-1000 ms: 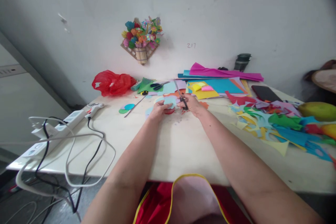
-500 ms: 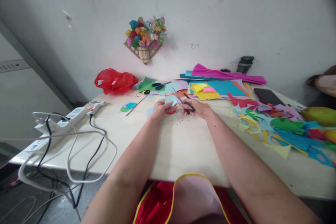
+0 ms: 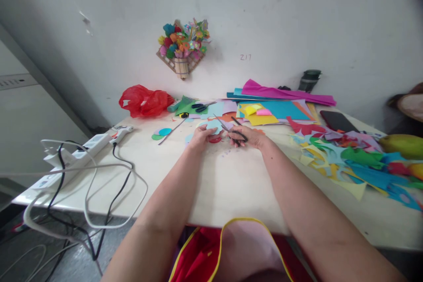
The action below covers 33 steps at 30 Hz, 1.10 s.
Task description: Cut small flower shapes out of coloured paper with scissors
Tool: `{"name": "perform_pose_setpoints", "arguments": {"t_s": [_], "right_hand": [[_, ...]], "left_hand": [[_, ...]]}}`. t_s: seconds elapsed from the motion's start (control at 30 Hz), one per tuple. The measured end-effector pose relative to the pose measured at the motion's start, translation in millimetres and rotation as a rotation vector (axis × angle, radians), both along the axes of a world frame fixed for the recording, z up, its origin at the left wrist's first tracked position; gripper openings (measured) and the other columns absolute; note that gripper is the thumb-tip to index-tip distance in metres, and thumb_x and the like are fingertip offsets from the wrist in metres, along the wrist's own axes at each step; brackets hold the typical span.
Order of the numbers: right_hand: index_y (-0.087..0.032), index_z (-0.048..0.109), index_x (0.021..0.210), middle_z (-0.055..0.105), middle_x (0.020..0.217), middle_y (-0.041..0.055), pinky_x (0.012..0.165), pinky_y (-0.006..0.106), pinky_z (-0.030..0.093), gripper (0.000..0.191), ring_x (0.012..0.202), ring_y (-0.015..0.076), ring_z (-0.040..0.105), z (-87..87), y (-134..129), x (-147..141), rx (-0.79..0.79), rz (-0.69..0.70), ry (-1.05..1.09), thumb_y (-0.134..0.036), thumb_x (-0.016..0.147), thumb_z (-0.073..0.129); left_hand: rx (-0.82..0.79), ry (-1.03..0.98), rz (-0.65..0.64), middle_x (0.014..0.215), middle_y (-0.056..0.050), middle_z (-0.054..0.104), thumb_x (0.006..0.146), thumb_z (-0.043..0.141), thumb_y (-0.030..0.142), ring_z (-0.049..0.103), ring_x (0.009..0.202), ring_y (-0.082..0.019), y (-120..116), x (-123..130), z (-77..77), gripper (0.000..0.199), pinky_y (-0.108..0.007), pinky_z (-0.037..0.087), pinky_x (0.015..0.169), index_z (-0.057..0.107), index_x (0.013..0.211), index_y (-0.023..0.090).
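My left hand (image 3: 201, 136) pinches a light blue paper piece (image 3: 214, 127) with a rounded edge. My right hand (image 3: 248, 136) is closed round the black handles of a pair of scissors (image 3: 228, 128), whose blades point up and left, close to the paper. Under the hands lies something small and red (image 3: 215, 139), partly hidden by the fingers. Tiny paper bits (image 3: 226, 153) are scattered on the table just below. To the left lie a blue paper circle (image 3: 165, 131) and a green one (image 3: 156, 137) beneath it.
A second pair of scissors (image 3: 202, 107) rests by a red plastic bag (image 3: 143, 100) at the back. Coloured sheets (image 3: 291, 110) are stacked behind my right hand, with a phone (image 3: 338, 121) and paper scraps (image 3: 360, 158) further right. A power strip (image 3: 92, 143) with cables stands left.
The scissors have tilted a little, their blades swinging lower and left beside the blue paper. My left hand holds the paper in nearly the same place.
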State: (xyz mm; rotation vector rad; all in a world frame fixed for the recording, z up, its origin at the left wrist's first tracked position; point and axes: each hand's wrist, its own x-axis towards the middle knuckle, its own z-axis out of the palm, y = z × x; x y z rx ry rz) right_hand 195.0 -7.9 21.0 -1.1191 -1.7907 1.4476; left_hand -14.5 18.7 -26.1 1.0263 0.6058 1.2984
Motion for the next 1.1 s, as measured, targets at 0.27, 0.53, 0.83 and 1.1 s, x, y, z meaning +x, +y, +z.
{"name": "perform_pose_setpoints", "arguments": {"t_s": [0.27,0.53,0.83,1.1], "right_hand": [[-0.018,0.055,0.069,0.067,0.061,0.0017,0.034,0.014,0.031,0.024,0.046,0.0083,0.057,0.1,-0.1,1.0,0.02,0.008,-0.026,-0.026,0.088,0.068],[-0.017,0.057,0.067,0.066,0.06,0.0018,0.034,0.016,0.029,0.023,0.044,0.0082,0.055,0.7,-1.1,-0.8,0.005,0.011,-0.002,-0.023,0.084,0.071],[-0.017,0.056,0.066,0.064,0.058,0.0011,0.033,0.016,0.027,0.022,0.043,0.0068,0.052,-1.4,1.7,-1.5,-0.012,0.009,0.0,-0.022,0.082,0.071],[-0.017,0.059,0.068,0.065,0.059,0.0013,0.034,0.016,0.027,0.02,0.043,0.0067,0.052,-1.1,1.7,-1.1,-0.007,0.016,0.004,-0.023,0.08,0.073]], "left_hand": [[-0.025,-0.034,-0.007,0.085,-0.008,0.074,0.058,0.088,0.015,0.073,0.078,-0.021,0.3,0.1,2.2,0.035,-0.04,0.06,0.085,0.068,0.086,0.012],[-0.036,-0.015,0.015,0.084,-0.007,0.073,0.061,0.087,0.015,0.073,0.08,-0.021,-1.6,0.2,4.4,0.03,-0.04,0.059,0.085,0.067,0.083,0.013],[-0.037,-0.021,-0.001,0.082,-0.005,0.072,0.06,0.087,0.014,0.073,0.081,-0.02,-3.0,1.3,5.7,0.03,-0.04,0.059,0.087,0.066,0.082,0.013],[-0.055,-0.046,0.013,0.082,-0.007,0.073,0.058,0.085,0.011,0.072,0.079,-0.021,-3.0,2.1,6.3,0.027,-0.04,0.059,0.085,0.068,0.079,0.012]]}}
